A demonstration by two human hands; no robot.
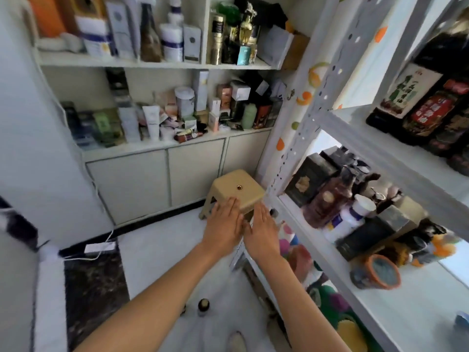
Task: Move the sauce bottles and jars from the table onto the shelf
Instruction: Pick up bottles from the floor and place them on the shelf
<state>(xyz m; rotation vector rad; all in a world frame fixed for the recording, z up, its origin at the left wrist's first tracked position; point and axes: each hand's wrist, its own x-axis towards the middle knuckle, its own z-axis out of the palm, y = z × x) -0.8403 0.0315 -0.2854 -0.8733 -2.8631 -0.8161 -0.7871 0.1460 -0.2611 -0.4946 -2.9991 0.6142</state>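
Observation:
Both my hands are stretched out side by side in front of me, fingers straight, holding nothing. My left hand (224, 226) and my right hand (262, 231) hover over the near edge of a tan plastic stool (238, 190) on the floor. On the white metal rack (375, 153) to my right, dark sauce bottles (416, 97) with red and green labels stand on the upper level. A brown bottle (330, 199), a white bottle (352, 217) and an orange-rimmed jar (380, 273) sit on the level below. A small dark bottle (203, 306) stands on the floor below my arms.
A built-in white cabinet (152, 184) with shelves crowded with cosmetics boxes and tubes fills the far wall. A white power strip (99, 247) with its cord lies on the floor at left. Colourful items sit on the rack's lowest level (327, 298). The view is blurred.

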